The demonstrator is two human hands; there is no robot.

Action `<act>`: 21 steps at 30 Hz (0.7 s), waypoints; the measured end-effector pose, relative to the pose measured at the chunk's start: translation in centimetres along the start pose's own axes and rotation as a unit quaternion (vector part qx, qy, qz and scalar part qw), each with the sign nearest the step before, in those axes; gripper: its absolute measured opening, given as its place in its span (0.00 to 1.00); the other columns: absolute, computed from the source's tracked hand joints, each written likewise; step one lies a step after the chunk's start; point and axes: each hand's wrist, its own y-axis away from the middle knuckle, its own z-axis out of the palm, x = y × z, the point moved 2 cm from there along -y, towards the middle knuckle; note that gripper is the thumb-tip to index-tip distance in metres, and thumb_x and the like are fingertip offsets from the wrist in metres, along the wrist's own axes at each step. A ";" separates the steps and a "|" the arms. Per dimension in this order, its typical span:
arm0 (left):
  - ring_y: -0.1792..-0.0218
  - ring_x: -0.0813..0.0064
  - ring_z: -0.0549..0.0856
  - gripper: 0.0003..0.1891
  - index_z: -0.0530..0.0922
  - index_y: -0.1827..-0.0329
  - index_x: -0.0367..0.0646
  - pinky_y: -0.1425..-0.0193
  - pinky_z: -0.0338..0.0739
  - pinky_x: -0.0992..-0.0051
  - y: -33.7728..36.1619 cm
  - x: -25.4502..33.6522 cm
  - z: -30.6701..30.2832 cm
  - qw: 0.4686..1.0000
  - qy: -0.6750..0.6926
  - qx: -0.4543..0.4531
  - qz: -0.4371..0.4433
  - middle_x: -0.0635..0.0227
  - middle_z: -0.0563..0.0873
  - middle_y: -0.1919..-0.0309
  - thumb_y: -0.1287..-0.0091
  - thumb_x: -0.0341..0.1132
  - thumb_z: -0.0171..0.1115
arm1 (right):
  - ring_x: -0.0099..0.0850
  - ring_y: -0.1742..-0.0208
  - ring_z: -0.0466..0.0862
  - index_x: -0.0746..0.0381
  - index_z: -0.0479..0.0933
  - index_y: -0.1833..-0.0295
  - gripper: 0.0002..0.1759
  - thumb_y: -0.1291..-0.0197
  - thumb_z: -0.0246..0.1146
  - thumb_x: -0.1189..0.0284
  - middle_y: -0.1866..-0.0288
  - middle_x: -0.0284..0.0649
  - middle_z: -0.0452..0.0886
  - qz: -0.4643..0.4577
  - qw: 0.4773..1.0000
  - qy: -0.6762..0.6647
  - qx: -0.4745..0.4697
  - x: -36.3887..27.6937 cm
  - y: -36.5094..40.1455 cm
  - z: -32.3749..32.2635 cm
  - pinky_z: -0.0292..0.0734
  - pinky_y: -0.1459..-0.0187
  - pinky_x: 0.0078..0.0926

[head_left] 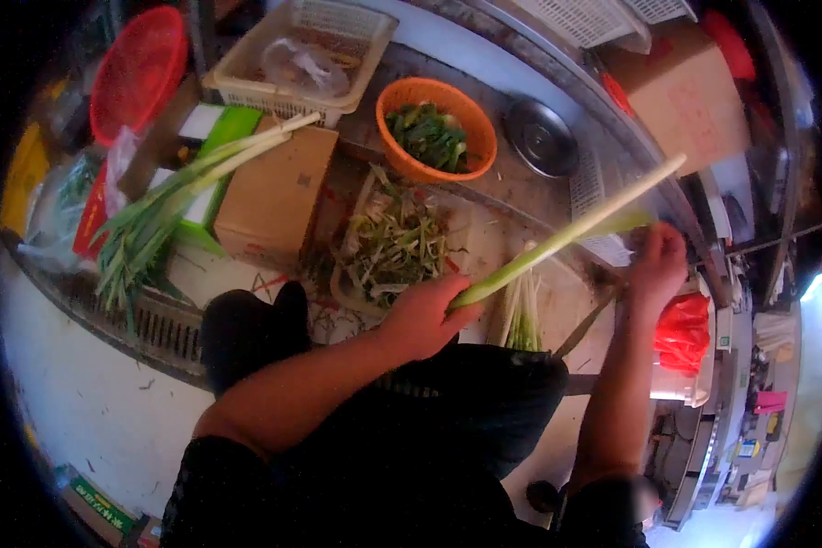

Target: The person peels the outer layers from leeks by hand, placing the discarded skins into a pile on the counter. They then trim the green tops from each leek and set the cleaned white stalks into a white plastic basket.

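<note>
Head view showed the left hand, grip closed on a long scallion stalk slanting above the trimmings pile; the right hand pinched it farther up.

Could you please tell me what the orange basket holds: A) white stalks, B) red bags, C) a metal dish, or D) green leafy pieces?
D: dark green leafy pieces lie in the orange basket, beyond the green onion stalk in the left hand.

Faint red markings are shown on a cardboard box and white print on a green carton; nothing can be read.
</note>
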 end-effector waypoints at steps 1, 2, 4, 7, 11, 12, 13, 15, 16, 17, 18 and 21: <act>0.58 0.53 0.82 0.18 0.74 0.47 0.38 0.54 0.76 0.61 0.1 -0.8 0.3 0.999 -0.031 0.027 0.027 0.52 0.81 0.59 0.33 0.41 0.62 | 0.26 0.67 0.83 0.67 0.77 0.56 0.10 0.32 0.58 0.71 0.65 0.41 0.84 0.032 0.999 -0.022 0.024 0.5 -1.2 -1.0 0.80 0.65 0.25; 0.56 0.50 0.81 0.18 0.73 0.46 0.36 0.52 0.76 0.60 0.2 -1.2 0.4 0.995 -0.062 0.054 0.054 0.50 0.81 0.57 0.32 0.40 0.60 | 0.27 0.67 0.83 0.67 0.76 0.54 0.10 0.31 0.57 0.70 0.62 0.42 0.83 0.064 0.996 -0.045 0.048 1.5 -2.3 -2.0 0.80 0.67 0.26; 0.54 0.49 0.80 0.19 0.72 0.45 0.35 0.50 0.75 0.59 0.2 -1.6 0.2 0.996 -0.065 0.060 0.012 0.48 0.80 0.55 0.32 0.39 0.59 | 0.31 0.65 0.81 0.66 0.76 0.56 0.11 0.33 0.53 0.69 0.64 0.41 0.81 0.093 0.971 -0.192 0.110 5.1 -5.3 -4.3 0.79 0.61 0.27; 0.53 0.49 0.79 0.18 0.70 0.43 0.34 0.48 0.73 0.58 0.1 -3.0 0.2 0.991 -0.085 0.082 -0.067 0.46 0.78 0.53 0.30 0.38 0.56 | 0.44 0.48 0.80 0.69 0.72 0.45 0.16 0.29 0.48 0.68 0.49 0.49 0.78 0.272 0.812 -0.509 0.084 9.8 -10.0 -9.0 0.78 0.45 0.45; 0.55 0.46 0.79 0.14 0.73 0.48 0.38 0.52 0.73 0.55 -0.6 -4.5 -0.4 0.976 -0.043 0.163 -0.142 0.48 0.80 0.57 0.30 0.38 0.55 | 0.43 0.46 0.79 0.65 0.72 0.46 0.17 0.28 0.43 0.66 0.49 0.49 0.78 0.328 0.806 -0.492 0.018 18.1 -16.4 -16.6 0.77 0.46 0.48; 0.55 0.46 0.79 0.14 0.73 0.48 0.38 0.52 0.73 0.55 -1.0 -4.1 -1.0 0.976 -0.042 0.162 -0.140 0.48 0.80 0.57 0.30 0.38 0.55 | 0.43 0.46 0.79 0.65 0.72 0.46 0.17 0.28 0.43 0.66 0.49 0.49 0.78 0.327 0.807 -0.491 0.020 16.9 -16.2 -17.4 0.77 0.46 0.48; 0.58 0.46 0.79 0.14 0.73 0.48 0.38 0.54 0.73 0.55 -1.2 -3.5 -1.8 0.969 -0.029 0.158 -0.190 0.48 0.80 0.60 0.29 0.38 0.54 | 0.42 0.50 0.80 0.64 0.72 0.49 0.18 0.28 0.43 0.63 0.53 0.47 0.78 0.215 0.792 -0.560 -0.111 15.5 -15.8 -18.0 0.78 0.49 0.47; 0.66 0.50 0.79 0.15 0.72 0.50 0.36 0.61 0.72 0.58 -1.6 -2.9 -2.8 0.960 -0.039 0.169 -0.219 0.50 0.80 0.67 0.27 0.41 0.53 | 0.38 0.62 0.79 0.62 0.71 0.56 0.18 0.31 0.46 0.58 0.63 0.43 0.77 0.247 0.875 -0.406 0.092 11.8 -15.2 -17.4 0.78 0.56 0.44; 0.66 0.50 0.79 0.15 0.72 0.50 0.36 0.61 0.72 0.58 -1.7 -3.5 -2.6 0.961 -0.039 0.166 -0.217 0.50 0.80 0.67 0.27 0.41 0.53 | 0.38 0.62 0.79 0.62 0.71 0.56 0.18 0.31 0.46 0.58 0.63 0.43 0.77 0.247 0.875 -0.405 0.094 13.1 -14.6 -16.8 0.78 0.56 0.44; 0.69 0.55 0.78 0.15 0.72 0.52 0.35 0.63 0.71 0.60 -1.9 -4.6 -2.2 0.962 0.014 0.191 -0.196 0.53 0.79 0.70 0.27 0.42 0.53 | 0.37 0.65 0.77 0.62 0.72 0.56 0.19 0.32 0.47 0.57 0.64 0.42 0.77 0.156 0.830 -0.531 -0.066 14.7 -13.7 -14.9 0.78 0.57 0.43; 0.71 0.60 0.78 0.16 0.72 0.53 0.35 0.65 0.71 0.63 -2.1 -5.1 -2.0 0.959 0.067 0.215 -0.175 0.55 0.78 0.73 0.27 0.43 0.53 | 0.37 0.67 0.76 0.62 0.72 0.56 0.19 0.32 0.47 0.56 0.65 0.41 0.77 0.058 0.742 -0.630 -0.223 15.2 -13.0 -13.8 0.78 0.57 0.42; 0.73 0.69 0.76 0.18 0.72 0.56 0.34 0.67 0.71 0.67 -2.2 -4.2 -1.8 0.950 0.176 0.196 -0.167 0.59 0.76 0.75 0.27 0.44 0.53 | 0.37 0.61 0.78 0.64 0.74 0.53 0.18 0.32 0.47 0.62 0.60 0.41 0.79 0.248 0.787 -0.564 0.022 5.2 -3.3 -4.1 0.76 0.54 0.38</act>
